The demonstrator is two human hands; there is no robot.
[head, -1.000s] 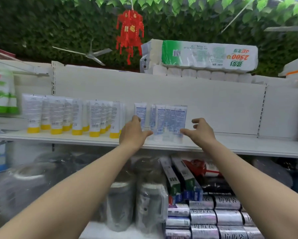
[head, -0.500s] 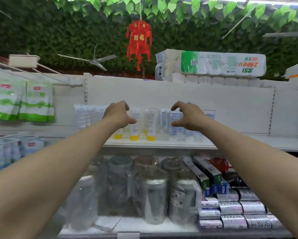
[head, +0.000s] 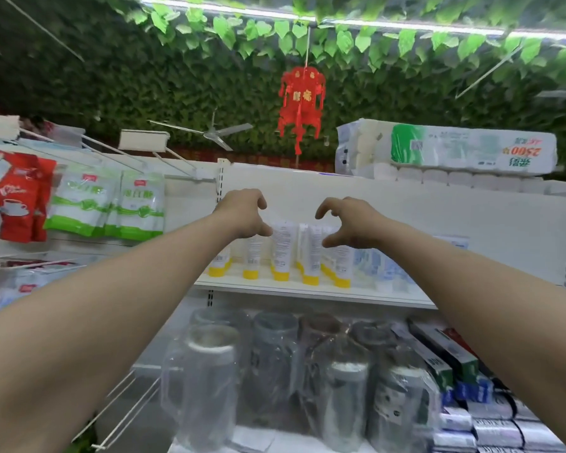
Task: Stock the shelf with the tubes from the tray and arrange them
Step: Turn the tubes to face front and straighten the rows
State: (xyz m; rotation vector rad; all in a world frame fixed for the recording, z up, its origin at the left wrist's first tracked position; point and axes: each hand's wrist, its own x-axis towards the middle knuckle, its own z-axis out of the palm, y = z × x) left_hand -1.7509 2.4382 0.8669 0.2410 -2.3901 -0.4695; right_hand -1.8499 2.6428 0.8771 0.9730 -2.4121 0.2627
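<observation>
We count five white tubes (head: pixel 281 250) with yellow caps standing cap-down on the white shelf (head: pixel 308 291), with blurred blue-printed tubes (head: pixel 378 266) beside them. Our left hand (head: pixel 242 212) and right hand (head: pixel 350 220) curl half open at the tube tops, gripping nothing we can see

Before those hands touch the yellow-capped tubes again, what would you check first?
1. Yellow-capped tubes standing cap-down on the shelf: ok.
2. Rows straight: not ok, several lean and stand at angles.
3. Left hand empty: ok, fingers curled, nothing visibly gripped.
4. Right hand empty: ok, open claw above the tubes.
5. Blue-printed tubes to the right kept apart: cannot tell, blurred.
6. Tray within reach: cannot tell, not in view.
</observation>
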